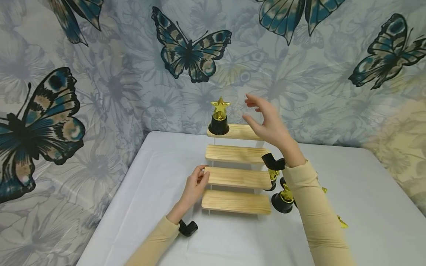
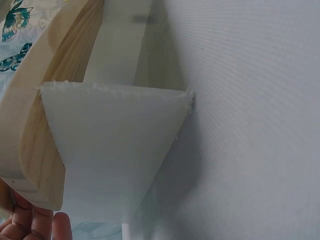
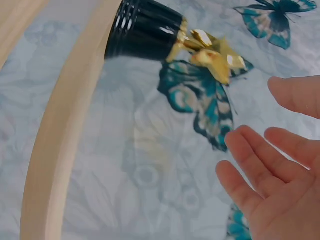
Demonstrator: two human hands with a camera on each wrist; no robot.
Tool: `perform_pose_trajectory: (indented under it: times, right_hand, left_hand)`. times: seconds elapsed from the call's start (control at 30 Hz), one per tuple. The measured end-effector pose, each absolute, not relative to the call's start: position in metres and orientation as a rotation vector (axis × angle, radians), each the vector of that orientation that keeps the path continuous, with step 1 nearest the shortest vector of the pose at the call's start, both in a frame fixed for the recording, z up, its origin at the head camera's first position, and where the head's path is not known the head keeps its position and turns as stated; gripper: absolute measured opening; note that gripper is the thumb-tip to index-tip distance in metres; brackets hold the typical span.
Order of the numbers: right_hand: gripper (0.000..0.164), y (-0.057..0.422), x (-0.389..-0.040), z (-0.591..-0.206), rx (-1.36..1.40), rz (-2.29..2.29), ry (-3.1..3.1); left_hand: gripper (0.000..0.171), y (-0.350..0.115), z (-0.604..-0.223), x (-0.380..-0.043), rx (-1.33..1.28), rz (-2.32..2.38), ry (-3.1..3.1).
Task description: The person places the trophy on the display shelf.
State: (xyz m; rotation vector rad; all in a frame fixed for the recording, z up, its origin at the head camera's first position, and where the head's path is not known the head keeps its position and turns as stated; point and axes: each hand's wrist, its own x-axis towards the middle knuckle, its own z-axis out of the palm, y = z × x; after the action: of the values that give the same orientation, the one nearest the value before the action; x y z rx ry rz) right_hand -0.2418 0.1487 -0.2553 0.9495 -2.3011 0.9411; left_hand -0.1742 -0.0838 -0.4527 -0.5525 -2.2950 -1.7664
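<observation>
A small trophy (image 1: pixel 219 117) with a gold star on a black base stands at the left end of the top step of a wooden tiered display stand (image 1: pixel 237 177). My right hand (image 1: pixel 267 123) is in the air to the right of this trophy, apart from it. Its fingers are spread and hold nothing; the right wrist view shows the palm and the trophy beside it. My left hand (image 1: pixel 194 184) holds the left end of the second step from the bottom. Some of its fingers (image 2: pixel 41 222) show by the board's end in the left wrist view.
More star trophies, one a front trophy (image 1: pixel 282 203), stand to the right of the stand, partly hidden by my right forearm. A white cloth covers the table (image 1: pixel 159 166). Behind it hangs a butterfly-patterned backdrop (image 1: pixel 133 99). Clear side supports (image 2: pixel 115 135) carry the boards.
</observation>
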Motion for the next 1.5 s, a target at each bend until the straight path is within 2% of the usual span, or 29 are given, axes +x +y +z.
perform_pose_trajectory:
  times: [0.5, 0.67, 0.83, 1.1, 1.5]
  right_hand:
    - [0.047, 0.216, -0.172, -0.265, 0.803, 0.780, -2.237]
    - [0.048, 0.231, -0.151, -0.273, 0.776, 0.745, -2.273]
    - [0.048, 0.247, -0.131, -0.285, 0.744, 0.714, -2.319]
    - [0.050, 0.273, -0.101, -0.309, 0.725, 0.663, -2.358]
    - [0.037, 0.316, -0.054, -0.349, 0.511, 0.685, -2.534]
  left_hand:
    - [0.032, -0.081, -0.452, -0.172, -0.534, -1.775, -2.286]
    - [0.029, -0.080, -0.438, -0.166, -0.543, -1.750, -2.293]
    - [0.028, -0.079, -0.417, -0.153, -0.567, -1.769, -2.308]
    - [0.028, -0.079, -0.416, -0.153, -0.562, -1.794, -2.311]
    - [0.030, -0.078, -0.417, -0.154, -0.553, -1.816, -2.303]
